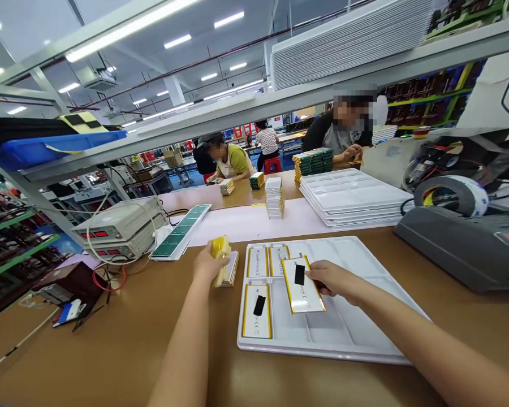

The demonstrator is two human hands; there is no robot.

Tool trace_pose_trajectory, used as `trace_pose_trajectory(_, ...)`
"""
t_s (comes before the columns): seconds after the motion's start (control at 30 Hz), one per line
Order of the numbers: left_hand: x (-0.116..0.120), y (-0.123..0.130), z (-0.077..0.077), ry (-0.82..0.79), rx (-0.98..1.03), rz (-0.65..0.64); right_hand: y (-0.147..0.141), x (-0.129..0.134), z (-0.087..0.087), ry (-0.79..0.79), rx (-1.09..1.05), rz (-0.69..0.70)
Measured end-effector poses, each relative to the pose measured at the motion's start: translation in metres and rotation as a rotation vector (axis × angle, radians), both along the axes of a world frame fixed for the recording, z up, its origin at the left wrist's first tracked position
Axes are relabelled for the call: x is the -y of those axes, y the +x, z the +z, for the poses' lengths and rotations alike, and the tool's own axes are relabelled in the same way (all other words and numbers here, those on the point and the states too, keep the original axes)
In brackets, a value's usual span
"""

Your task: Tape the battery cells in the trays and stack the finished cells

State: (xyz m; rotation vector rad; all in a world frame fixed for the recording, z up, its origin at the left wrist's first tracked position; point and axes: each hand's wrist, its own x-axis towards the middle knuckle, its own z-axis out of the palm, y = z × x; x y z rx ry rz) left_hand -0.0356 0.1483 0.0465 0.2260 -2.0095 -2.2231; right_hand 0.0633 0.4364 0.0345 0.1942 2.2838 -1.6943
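My left hand point(207, 264) grips a yellow block-like object point(221, 249), beside and partly over a small stack of flat cells point(233, 270) on the brown table. My right hand point(327, 277) holds a flat white battery cell point(303, 291) with yellow edges and a black tape piece, tilted above the white compartment tray point(356, 249). In the tray's front left compartment lies another cell with black tape point(257, 319). Two cells without visible black tape point(257, 262) lie in the back left compartments, the second partly behind the held one.
Stacked white trays point(356, 198) and a tape dispenser point(462, 243) stand at the right. A tall cell stack point(274, 199) is behind the tray. Power supplies point(119, 226) and a green-white strip point(182, 232) are left. People sit across the table.
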Motion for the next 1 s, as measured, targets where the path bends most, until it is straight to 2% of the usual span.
trace_pose_trajectory(0.07,-0.004,-0.01,0.002,-0.291,0.061,0.072,0.001,-0.001,0.006,-0.028,-0.007,0.003)
trace_pose_trajectory(0.1,-0.007,-0.013,0.002,-0.381,0.075,0.092,0.002,-0.002,0.008,-0.036,-0.008,0.004)
trace_pose_trajectory(0.23,-0.021,-0.016,0.003,-0.562,0.134,0.06,0.001,-0.006,0.013,-0.054,-0.021,0.003)
trace_pose_trajectory(0.4,-0.032,-0.015,0.013,-0.772,0.215,0.01,-0.004,-0.01,0.007,-0.082,-0.048,0.016)
trace_pose_trajectory(0.6,-0.044,0.0,0.022,-0.915,0.239,0.067,-0.001,-0.005,0.004,-0.071,-0.064,0.034)
trace_pose_trajectory(0.7,-0.039,0.007,0.024,-0.865,0.195,0.097,0.003,-0.002,0.006,-0.039,-0.046,0.031)
trace_pose_trajectory(0.83,-0.03,0.018,0.03,-0.626,0.087,0.063,0.004,0.0,0.004,0.021,-0.033,0.033)
trace_pose_trajectory(0.9,-0.033,0.028,0.026,-0.445,0.044,-0.039,0.002,0.0,0.001,0.031,-0.054,0.028)
trace_pose_trajectory(1.0,-0.05,0.045,0.005,-0.177,0.047,-0.279,0.001,-0.001,-0.003,0.018,-0.114,0.009)
